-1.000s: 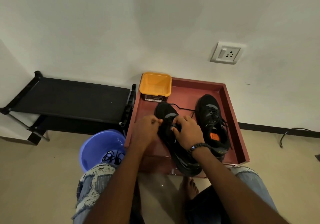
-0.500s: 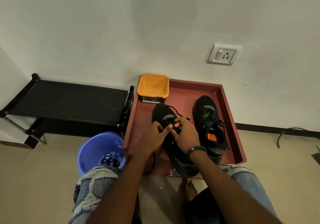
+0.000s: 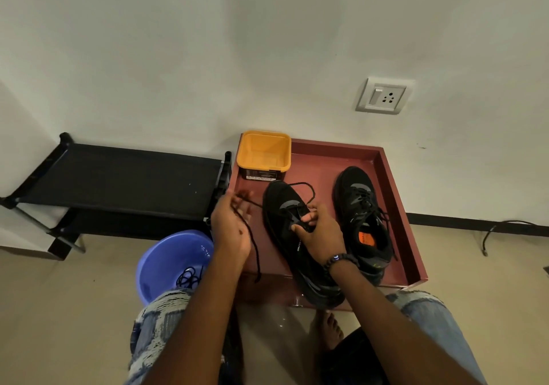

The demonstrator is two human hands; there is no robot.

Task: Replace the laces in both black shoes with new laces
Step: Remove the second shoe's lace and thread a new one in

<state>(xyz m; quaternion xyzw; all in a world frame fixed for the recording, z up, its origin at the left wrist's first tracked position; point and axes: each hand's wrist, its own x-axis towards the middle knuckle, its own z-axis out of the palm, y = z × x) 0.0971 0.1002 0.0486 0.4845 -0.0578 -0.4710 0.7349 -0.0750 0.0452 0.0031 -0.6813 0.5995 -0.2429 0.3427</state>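
Now the red tray (image 3: pixel 395 206) holds both black shoes. Left shoe (image 3: pixel 285 215) sits under the right hand (image 3: pixel 319 236), which pinches its tongue area. Left hand (image 3: pixel 230 224) has drawn out left of the shoe, gripping the lace (image 3: pixel 252 242); one eyelet pass looks complete. Right shoe (image 3: pixel 362 215) appears laced.

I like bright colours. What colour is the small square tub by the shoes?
The small square plastic tub is orange-yellow, seen in the head view.
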